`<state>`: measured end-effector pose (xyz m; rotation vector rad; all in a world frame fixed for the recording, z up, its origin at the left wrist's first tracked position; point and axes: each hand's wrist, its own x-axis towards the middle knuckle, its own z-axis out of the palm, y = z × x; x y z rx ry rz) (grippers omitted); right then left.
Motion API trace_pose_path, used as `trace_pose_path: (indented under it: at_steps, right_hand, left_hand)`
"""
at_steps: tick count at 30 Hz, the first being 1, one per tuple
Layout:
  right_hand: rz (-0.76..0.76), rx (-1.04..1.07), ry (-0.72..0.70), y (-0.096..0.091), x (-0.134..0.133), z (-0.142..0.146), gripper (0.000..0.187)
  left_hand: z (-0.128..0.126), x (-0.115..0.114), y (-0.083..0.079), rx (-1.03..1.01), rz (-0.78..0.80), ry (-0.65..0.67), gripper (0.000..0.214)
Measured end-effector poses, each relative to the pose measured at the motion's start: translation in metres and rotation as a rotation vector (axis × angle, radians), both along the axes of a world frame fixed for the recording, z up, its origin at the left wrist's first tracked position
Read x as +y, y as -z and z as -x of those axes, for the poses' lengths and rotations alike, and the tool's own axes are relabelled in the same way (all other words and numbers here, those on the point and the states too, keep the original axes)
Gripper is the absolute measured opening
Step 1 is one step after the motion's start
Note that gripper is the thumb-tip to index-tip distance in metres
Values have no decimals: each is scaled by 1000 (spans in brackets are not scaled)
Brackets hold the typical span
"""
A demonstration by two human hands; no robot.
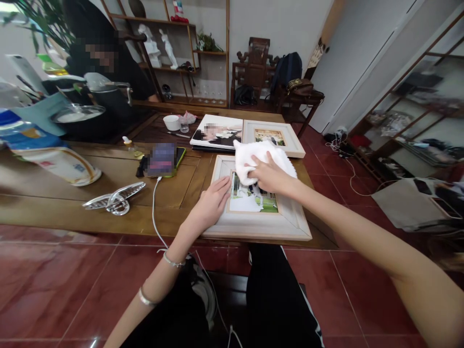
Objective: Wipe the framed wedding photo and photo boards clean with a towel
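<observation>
A picture frame (261, 231) with a wide white border lies flat at the table's near edge, a photo with green grass (270, 206) in its middle. My left hand (212, 203) rests flat on the frame's left border, fingers stretched out together. Under my right hand (266, 174) is a fluffy white cloth (279, 154), pressed onto the upper part of the frame. The fingers of that hand are partly spread over the cloth and gather it. The cloth hides the top of the photo and of the border.
Behind lie a second white frame (293, 137) and a portrait picture (217, 126). To the left are a phone (161, 159) with a white cable (154, 208), a silver winged ornament (118, 199), a blue-and-white bottle (54, 154) and a white cup (171, 123). A person (97, 43) sits across the table.
</observation>
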<state>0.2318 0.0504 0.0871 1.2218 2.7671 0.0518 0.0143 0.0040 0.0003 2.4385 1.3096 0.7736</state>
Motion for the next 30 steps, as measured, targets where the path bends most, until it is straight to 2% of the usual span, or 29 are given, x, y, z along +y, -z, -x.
trace_pose_path:
  at_steps: [7, 11, 14, 18, 21, 23, 26, 30]
  right_hand:
    - [68, -87, 223, -19, -8, -69, 53]
    - [101, -46, 229, -22, -28, -80, 56]
    - [83, -25, 195, -23, -59, -75, 54]
    - [88, 22, 123, -26, -117, -70, 47]
    - [138, 58, 143, -32, -158, -67, 49]
    - [161, 63, 169, -35, -174, -63, 49]
    - [149, 33, 205, -33, -169, -57, 51]
    - [13, 15, 217, -15, -116, -58, 55]
  left_hand:
    - [0, -1, 0, 1, 10, -8, 47]
    - [0, 0, 1, -23, 2, 1, 46]
    - [0, 1, 1, -33, -1, 5, 45]
    - [-1, 0, 1, -40, -2, -9, 45]
    - [-2, -1, 1, -47, -1, -14, 44]
    - [-2, 0, 0, -47, -1, -10, 44]
    - [-1, 0, -1, -34, -4, 11, 45]
    - [0, 0, -1, -13, 4, 13, 45]
